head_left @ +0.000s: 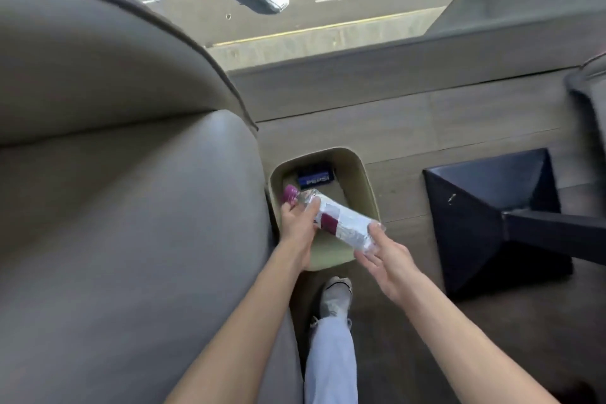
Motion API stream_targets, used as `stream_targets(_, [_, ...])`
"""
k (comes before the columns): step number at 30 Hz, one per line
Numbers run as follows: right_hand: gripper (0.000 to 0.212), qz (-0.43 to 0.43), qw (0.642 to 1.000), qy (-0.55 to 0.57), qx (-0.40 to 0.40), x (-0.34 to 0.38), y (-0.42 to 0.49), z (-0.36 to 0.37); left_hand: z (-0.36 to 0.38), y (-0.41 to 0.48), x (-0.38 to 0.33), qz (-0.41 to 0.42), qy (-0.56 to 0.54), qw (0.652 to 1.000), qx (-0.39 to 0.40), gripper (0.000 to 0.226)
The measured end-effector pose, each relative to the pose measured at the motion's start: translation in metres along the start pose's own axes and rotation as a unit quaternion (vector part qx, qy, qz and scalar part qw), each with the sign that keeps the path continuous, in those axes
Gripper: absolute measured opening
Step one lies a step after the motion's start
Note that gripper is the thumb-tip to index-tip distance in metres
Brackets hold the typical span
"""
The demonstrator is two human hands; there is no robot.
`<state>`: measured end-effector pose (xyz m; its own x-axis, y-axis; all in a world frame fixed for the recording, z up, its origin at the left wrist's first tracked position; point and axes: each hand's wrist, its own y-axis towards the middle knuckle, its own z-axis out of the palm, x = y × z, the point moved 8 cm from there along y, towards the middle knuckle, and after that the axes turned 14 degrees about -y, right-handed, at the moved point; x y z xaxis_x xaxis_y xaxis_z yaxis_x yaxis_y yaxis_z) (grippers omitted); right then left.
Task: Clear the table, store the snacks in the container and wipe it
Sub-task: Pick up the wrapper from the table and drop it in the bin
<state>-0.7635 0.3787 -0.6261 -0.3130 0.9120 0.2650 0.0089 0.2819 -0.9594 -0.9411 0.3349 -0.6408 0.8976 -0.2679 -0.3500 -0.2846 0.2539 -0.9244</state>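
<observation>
A clear plastic bottle (334, 221) with a magenta cap and a white and dark red label lies tilted over an olive-green bin (367, 187) on the floor. My left hand (300, 223) grips the bottle near its neck. My right hand (385, 256) has its fingers spread and touches the bottle's base from below. Inside the bin, at its far end, lies a dark blue Pepsi can (314, 178).
A large grey sofa (114, 190) fills the left side, right against the bin. A black pyramid-shaped table base (492, 216) stands on the wooden floor to the right. My foot in a pale shoe (334, 297) is just behind the bin. A window ahead looks down on a street.
</observation>
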Motion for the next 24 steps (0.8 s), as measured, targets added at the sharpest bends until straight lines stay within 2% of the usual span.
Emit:
stream_targets(1, [0.038,0.011,1.0,0.005,0.003,-0.006,0.019,0.007,-0.002,0.017,0.005,0.009,0.038,0.999,-0.009,0.072])
stream_targets(2, [0.04,0.023,1.0,0.006,0.009,-0.013,0.039,0.014,-0.005,0.036,0.009,0.021,0.066,0.997,-0.02,0.072])
stream_targets(5, [0.043,0.031,0.999,-0.014,0.008,-0.025,0.084,0.032,-0.022,0.086,0.023,0.035,0.076,0.995,-0.054,0.051])
stream_targets(7, [0.044,0.028,0.998,-0.056,0.004,-0.028,0.109,0.04,-0.03,0.106,0.028,0.032,0.066,0.995,-0.074,0.054])
stream_targets(12, [0.059,0.031,0.991,-0.129,-0.008,-0.027,0.155,0.037,-0.033,0.129,0.038,0.023,0.115,0.987,-0.114,0.044])
stream_targets(14, [0.075,0.02,0.981,-0.189,-0.027,-0.021,0.159,0.03,-0.029,0.125,0.035,0.027,0.17,0.977,-0.13,0.042])
stream_targets(15, [0.091,0.01,0.972,-0.232,-0.038,-0.018,0.161,0.024,-0.028,0.12,0.031,0.03,0.2,0.97,-0.136,0.043])
stream_targets(16, [0.107,-0.004,0.956,-0.287,-0.056,-0.013,0.157,0.019,-0.027,0.114,0.027,0.036,0.235,0.962,-0.136,0.045])
stream_targets(17, [0.113,-0.027,0.933,-0.354,-0.06,-0.007,0.149,0.018,-0.027,0.106,0.022,0.051,0.276,0.951,-0.132,0.047])
stream_targets(18, [0.105,-0.048,0.908,-0.412,-0.059,0.001,0.134,0.021,-0.026,0.097,0.015,0.073,0.318,0.938,-0.118,0.049])
stream_targets(20, [0.067,-0.121,0.843,-0.52,-0.068,0.019,0.099,0.029,-0.02,0.075,0.007,0.113,0.395,0.909,-0.069,0.048])
stream_targets(21, [0.055,-0.168,0.808,-0.561,-0.073,0.027,0.083,0.031,-0.017,0.063,0.004,0.131,0.426,0.894,-0.041,0.045])
stream_targets(24, [0.048,-0.285,0.702,-0.647,-0.091,0.043,0.02,0.039,-0.012,0.016,-0.006,0.176,0.498,0.849,0.022,0.037])
